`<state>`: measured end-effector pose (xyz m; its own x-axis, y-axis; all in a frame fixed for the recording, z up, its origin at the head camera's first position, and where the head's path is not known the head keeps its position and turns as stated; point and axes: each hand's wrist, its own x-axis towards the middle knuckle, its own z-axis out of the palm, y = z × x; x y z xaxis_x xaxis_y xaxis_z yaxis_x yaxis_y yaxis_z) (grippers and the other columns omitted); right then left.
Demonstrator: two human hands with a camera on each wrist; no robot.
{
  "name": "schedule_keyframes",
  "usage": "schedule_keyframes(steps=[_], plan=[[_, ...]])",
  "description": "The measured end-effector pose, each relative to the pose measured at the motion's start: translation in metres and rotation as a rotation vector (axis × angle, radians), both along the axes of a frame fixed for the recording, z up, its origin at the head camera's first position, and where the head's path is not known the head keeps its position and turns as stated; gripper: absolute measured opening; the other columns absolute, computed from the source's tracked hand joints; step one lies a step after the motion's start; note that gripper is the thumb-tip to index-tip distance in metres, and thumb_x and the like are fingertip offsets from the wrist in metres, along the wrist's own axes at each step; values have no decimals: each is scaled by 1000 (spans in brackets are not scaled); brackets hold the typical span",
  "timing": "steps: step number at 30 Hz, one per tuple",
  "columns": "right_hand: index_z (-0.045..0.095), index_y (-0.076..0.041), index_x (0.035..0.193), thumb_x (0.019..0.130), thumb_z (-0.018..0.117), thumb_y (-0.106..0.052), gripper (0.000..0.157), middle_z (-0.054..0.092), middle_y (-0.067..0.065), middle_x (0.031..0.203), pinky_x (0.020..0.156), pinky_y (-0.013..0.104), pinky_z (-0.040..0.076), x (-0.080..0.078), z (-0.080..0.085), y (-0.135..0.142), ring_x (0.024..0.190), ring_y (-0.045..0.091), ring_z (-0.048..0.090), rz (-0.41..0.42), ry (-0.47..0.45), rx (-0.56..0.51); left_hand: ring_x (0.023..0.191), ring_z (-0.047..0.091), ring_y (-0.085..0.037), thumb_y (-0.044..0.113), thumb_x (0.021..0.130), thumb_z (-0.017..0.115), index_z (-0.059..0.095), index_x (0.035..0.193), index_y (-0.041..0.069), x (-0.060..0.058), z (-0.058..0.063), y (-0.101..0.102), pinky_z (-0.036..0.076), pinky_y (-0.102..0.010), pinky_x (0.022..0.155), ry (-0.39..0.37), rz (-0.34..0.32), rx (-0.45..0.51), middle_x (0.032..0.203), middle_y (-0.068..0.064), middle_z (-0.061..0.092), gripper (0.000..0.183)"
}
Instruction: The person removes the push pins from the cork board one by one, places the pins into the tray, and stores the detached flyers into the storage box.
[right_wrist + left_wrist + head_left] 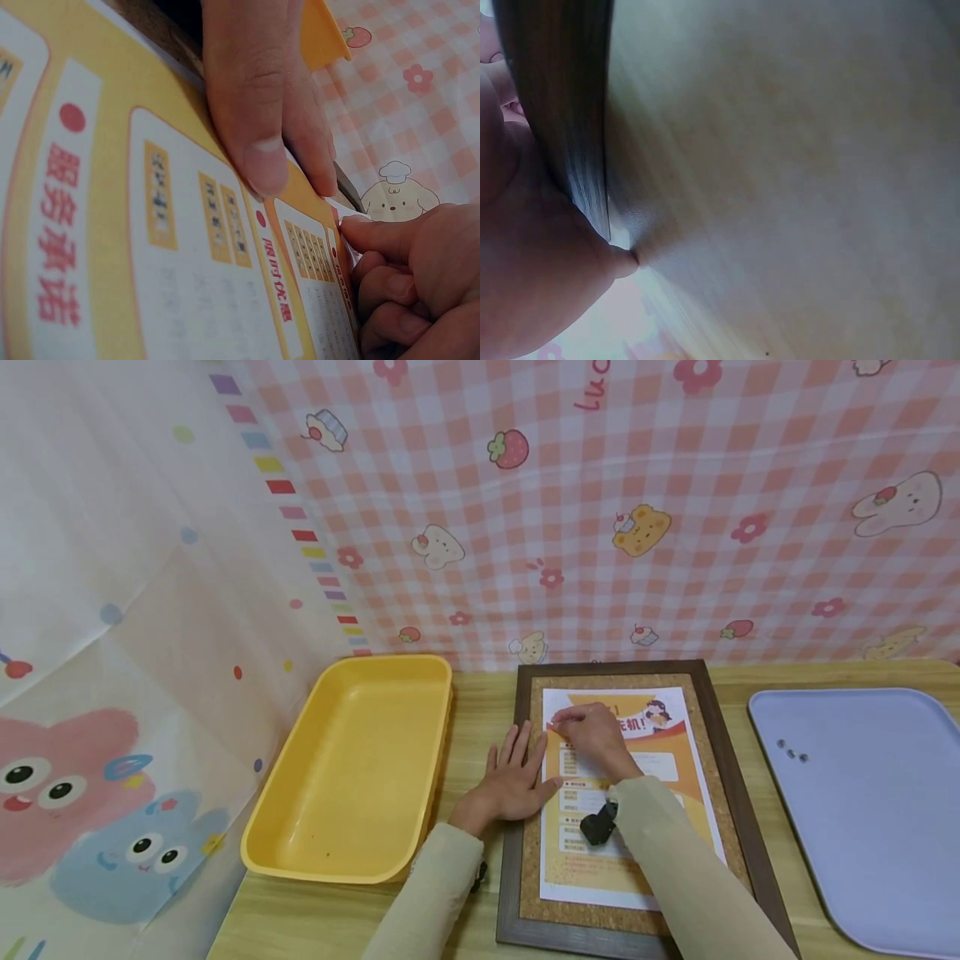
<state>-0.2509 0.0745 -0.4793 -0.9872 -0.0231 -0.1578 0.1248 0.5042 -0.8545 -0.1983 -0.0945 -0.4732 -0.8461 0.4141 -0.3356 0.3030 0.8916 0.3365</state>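
A printed orange-and-white poster (pixel 630 883) lies on a cork board (pixel 592 917) with a dark wooden frame (pixel 508 860). My left hand (pixel 513 785) rests palm down with spread fingers across the board's left frame bar, its thumb on the poster's left edge. My right hand (pixel 596 739) is over the upper left of the poster, thumb and forefinger pinched together near its left edge. A small clear thing shows at those fingertips, mostly hidden; I cannot tell its kind. In the right wrist view, the left thumb (pixel 266 165) presses on the poster's printed face.
A yellow plastic tray (pixel 341 760) stands to the left of the board. On the right lies a pale purple tray (pixel 877 810) with three small shiny pieces (pixel 792 750) near its left rim. A checked pink cloth (pixel 465 493) hangs behind the wooden table (pixel 480 693).
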Motion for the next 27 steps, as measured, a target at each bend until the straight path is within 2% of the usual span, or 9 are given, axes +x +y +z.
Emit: schedule_keyframes(steps=[17, 27], plan=[[79, -8, 100, 95, 65, -16, 17, 73, 10, 112, 98, 43, 44, 2, 0, 1, 111, 27, 61, 1, -4, -69, 151, -21, -23, 57, 104, 28, -2, 161, 20, -1, -3, 0, -3, -56, 120, -7, -3, -1, 165, -5, -21, 74], [79, -8, 98, 95, 64, -15, 17, 73, 10, 110, 94, 41, 43, 3, 1, 2, 104, 25, 60, -3, -1, -82, 151, -20, -23, 59, 103, 26, -1, 161, 20, -1, -3, -1, -2, -56, 120, 3, -7, -3, 165, -4, -20, 75]])
